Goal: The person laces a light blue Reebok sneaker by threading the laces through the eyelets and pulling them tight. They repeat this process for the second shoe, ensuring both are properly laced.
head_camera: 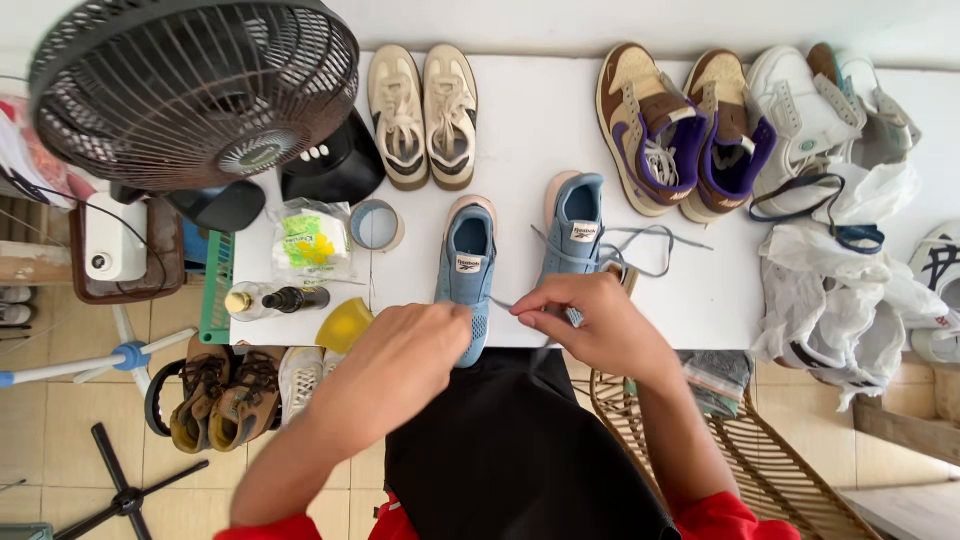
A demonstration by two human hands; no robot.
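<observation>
Green-yellow plastic packet (311,241) beside tape roll (377,225)

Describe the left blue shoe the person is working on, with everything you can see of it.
The left blue sneaker lies flat on the white table, toe toward the person, its mate alongside. It looks like light blue fabric with a mesh toe, a pale pinkish sole edge and a white tongue tag. The left hand covers its toe; the right hand pinches a grey-blue lace close by.

head view, straight down (close), over table (560,120)
</observation>
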